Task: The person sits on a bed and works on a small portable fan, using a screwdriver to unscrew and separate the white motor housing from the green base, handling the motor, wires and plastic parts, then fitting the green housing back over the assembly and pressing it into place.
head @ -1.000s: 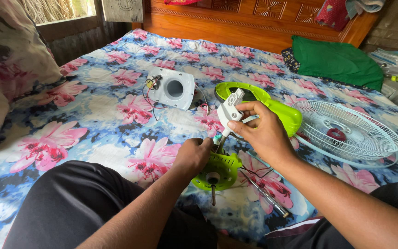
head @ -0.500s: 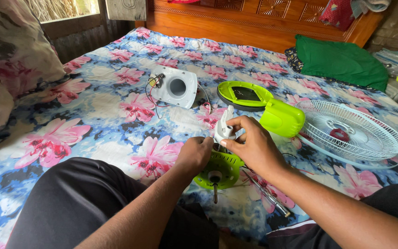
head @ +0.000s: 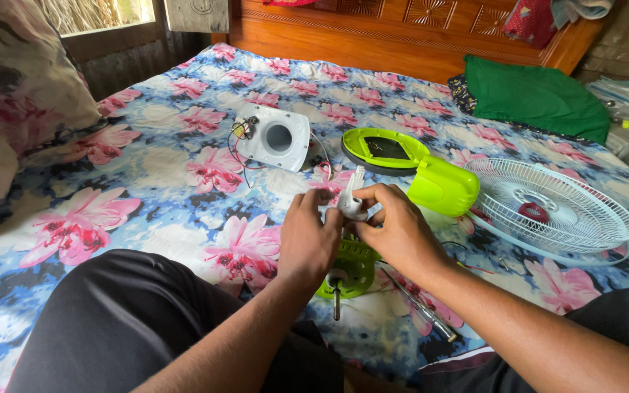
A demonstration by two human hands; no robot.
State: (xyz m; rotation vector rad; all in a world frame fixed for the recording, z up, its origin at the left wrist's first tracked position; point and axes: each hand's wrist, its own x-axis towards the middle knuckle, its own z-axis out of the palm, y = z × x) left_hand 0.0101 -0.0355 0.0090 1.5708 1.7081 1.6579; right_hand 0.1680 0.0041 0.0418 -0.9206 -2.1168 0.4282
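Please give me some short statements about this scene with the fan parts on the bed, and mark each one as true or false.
1. Both hands, the left hand and the right hand, hold a small white plastic part. True.
2. The white fan grille stands upright against the headboard. False: it lies flat on the floral bedsheet, to the right of the hands.
3. A white housing with a round hole and loose wires lies beyond the hands. True.
4. The screwdriver is in the right hand. False: it lies on the sheet, below the right wrist.
5. A green cloth lies near the wooden headboard. True.
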